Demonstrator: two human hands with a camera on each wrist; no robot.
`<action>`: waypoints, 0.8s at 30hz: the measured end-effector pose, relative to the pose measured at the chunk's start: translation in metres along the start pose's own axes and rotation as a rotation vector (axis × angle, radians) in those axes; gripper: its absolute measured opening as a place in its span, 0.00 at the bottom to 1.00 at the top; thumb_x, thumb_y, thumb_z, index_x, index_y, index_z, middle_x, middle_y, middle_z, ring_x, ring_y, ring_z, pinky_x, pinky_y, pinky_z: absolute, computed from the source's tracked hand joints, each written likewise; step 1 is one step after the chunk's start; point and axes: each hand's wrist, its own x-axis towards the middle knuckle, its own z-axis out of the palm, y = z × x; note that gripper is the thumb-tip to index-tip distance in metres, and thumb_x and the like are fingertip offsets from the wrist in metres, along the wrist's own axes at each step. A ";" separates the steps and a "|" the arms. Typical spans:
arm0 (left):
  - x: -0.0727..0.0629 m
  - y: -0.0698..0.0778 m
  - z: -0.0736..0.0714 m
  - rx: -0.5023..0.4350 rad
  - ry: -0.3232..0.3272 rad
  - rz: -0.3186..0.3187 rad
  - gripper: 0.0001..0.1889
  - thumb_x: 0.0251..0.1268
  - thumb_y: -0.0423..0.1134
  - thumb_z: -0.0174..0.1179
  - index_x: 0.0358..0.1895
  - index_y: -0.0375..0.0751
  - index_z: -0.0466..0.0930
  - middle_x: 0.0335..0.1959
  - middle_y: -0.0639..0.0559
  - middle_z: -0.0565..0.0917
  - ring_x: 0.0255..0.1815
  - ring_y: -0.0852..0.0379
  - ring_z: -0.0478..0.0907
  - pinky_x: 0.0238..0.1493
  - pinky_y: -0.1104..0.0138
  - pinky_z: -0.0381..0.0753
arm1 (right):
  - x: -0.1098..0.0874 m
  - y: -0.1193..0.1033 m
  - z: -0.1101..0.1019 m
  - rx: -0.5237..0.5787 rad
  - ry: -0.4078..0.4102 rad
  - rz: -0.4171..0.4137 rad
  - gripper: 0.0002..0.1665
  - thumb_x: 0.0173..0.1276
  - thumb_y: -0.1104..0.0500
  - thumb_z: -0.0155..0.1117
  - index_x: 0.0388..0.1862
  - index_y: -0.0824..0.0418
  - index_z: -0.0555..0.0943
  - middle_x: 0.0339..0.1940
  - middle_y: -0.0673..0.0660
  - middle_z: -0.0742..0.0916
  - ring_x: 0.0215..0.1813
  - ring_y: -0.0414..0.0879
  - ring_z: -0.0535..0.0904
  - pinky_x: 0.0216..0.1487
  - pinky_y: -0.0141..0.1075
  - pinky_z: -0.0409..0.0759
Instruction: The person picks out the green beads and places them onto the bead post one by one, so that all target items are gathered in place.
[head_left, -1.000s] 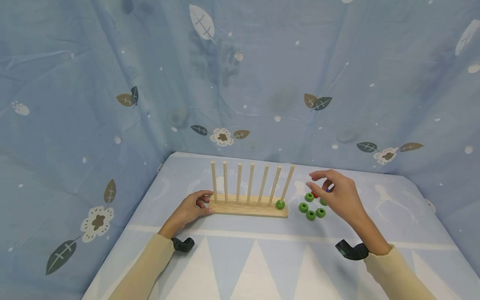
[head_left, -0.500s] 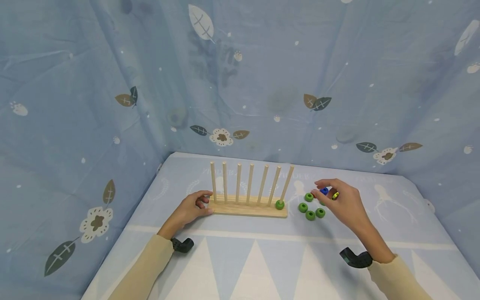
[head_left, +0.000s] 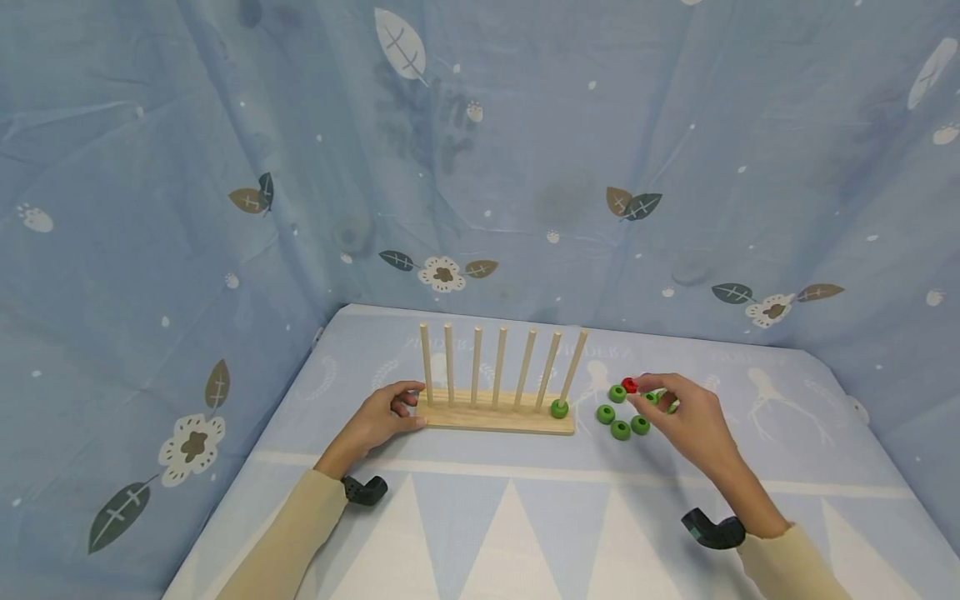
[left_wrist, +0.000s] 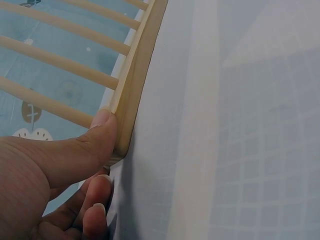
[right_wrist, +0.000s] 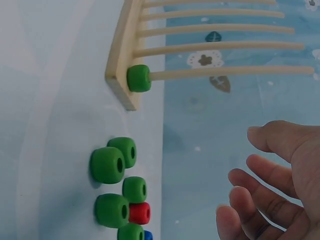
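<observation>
A wooden peg rack (head_left: 480,421) with several upright pegs stands on the table. My left hand (head_left: 377,419) grips its left end, the thumb (left_wrist: 100,135) on the base and the fingers curled at the end. One green bead (head_left: 559,409) sits at the bottom of the rightmost peg. To the right of the rack, my right hand (head_left: 686,417) hovers over a cluster of loose beads, thumb and fingers apart and nothing between them in the right wrist view. A red bead (right_wrist: 139,213) lies among several green beads (right_wrist: 107,165), with a blue bead (right_wrist: 148,235) partly hidden behind.
The table (head_left: 465,517) carries a pale blue cloth with white triangles. Blue patterned fabric (head_left: 525,167) rises behind and at both sides of it. The tall pegs (head_left: 498,367) stand up between the two hands.
My right hand has moved down and slightly right over the bead cluster. The red bead shows more now, while the blue and yellow beads are covered in the head view. The left hand stays put.
</observation>
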 end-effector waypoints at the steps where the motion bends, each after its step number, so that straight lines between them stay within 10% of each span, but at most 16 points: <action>1: 0.000 0.000 0.000 -0.002 0.001 -0.001 0.33 0.60 0.31 0.75 0.70 0.41 0.76 0.51 0.46 0.79 0.42 0.52 0.74 0.44 0.61 0.73 | -0.001 0.001 0.001 -0.007 -0.004 0.010 0.15 0.67 0.57 0.76 0.49 0.61 0.87 0.39 0.54 0.89 0.33 0.45 0.78 0.25 0.33 0.74; 24: 0.001 -0.002 0.001 -0.001 0.003 0.006 0.33 0.60 0.32 0.75 0.70 0.41 0.75 0.51 0.46 0.79 0.43 0.51 0.74 0.45 0.59 0.73 | -0.020 0.038 0.017 -0.042 -0.094 0.155 0.19 0.66 0.54 0.76 0.53 0.61 0.86 0.45 0.57 0.89 0.35 0.46 0.76 0.28 0.33 0.73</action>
